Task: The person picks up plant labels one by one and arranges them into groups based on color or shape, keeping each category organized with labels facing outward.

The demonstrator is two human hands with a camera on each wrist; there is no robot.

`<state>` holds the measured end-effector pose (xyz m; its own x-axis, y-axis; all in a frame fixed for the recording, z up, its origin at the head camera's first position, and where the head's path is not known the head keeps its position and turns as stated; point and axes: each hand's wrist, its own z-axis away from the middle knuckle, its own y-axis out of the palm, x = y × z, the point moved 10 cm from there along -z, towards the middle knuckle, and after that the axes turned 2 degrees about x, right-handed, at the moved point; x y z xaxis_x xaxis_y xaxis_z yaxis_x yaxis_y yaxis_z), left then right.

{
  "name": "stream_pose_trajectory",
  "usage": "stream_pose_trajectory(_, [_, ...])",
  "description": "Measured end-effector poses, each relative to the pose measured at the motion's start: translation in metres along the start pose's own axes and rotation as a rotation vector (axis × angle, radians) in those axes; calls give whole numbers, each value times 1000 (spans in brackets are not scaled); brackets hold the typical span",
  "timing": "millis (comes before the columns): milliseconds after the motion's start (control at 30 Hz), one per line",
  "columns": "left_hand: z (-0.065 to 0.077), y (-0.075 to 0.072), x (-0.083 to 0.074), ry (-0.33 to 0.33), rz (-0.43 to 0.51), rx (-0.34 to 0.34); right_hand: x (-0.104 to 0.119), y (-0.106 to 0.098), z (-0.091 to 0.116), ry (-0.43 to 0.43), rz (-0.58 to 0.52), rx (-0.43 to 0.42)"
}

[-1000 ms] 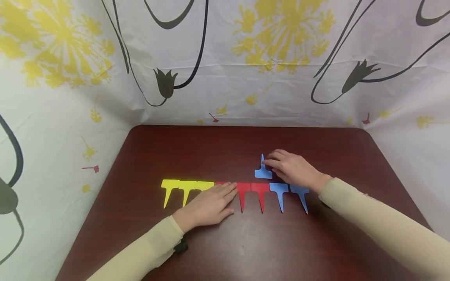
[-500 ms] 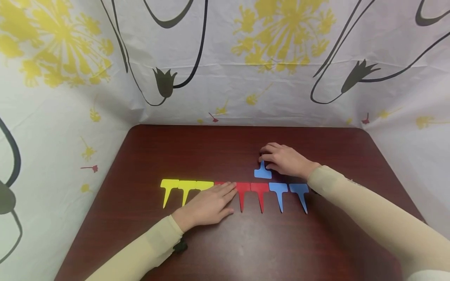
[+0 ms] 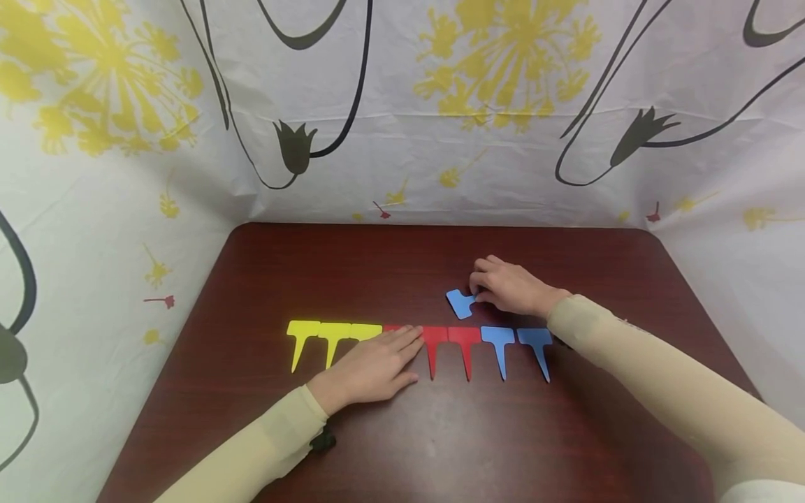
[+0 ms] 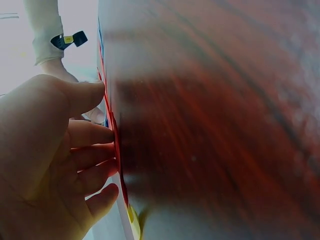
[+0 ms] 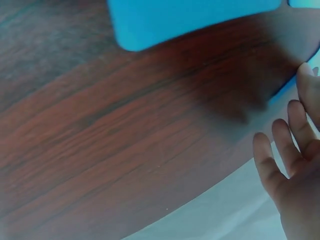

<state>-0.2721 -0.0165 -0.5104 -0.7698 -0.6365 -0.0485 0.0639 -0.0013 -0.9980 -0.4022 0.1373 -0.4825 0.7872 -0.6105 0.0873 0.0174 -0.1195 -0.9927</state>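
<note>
T-shaped plant labels lie in a row across the table in the head view: yellow labels (image 3: 304, 328) at left, red labels (image 3: 465, 337) in the middle, two blue labels (image 3: 498, 337) at right. My left hand (image 3: 374, 369) rests with straight fingers on the row, covering part of a yellow and a red label; in the left wrist view its fingertips touch a red label (image 4: 117, 145). Beyond the row, my right hand (image 3: 512, 286) pinches the stem of another blue plant label (image 3: 460, 304), whose wide head points left and toward me. The fingers hide most of that stem.
The dark red-brown wooden table (image 3: 440, 447) has rounded far corners. A white cloth (image 3: 390, 91) with yellow and grey flower prints hangs behind it and along both sides. A small black device (image 3: 323, 440) shows under the left sleeve.
My right hand moved a little away and left to the loose blue label and took hold of its stem. That label has turned, from stem pointing away to stem pointing right. My left hand stays put.
</note>
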Motion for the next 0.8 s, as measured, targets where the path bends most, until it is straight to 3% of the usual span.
stream_pose_trajectory(300, [-1, -2, 0, -3, 17, 2, -15, 9, -1, 154, -94, 143])
stream_pose_trajectory(567, [-1, -2, 0, -4, 23, 5, -23, 12, 3, 215, -415, 186])
stream_pose_trajectory(800, [-1, -1, 0, 0, 7, -2, -29, 21, 11, 279, -572, 172])
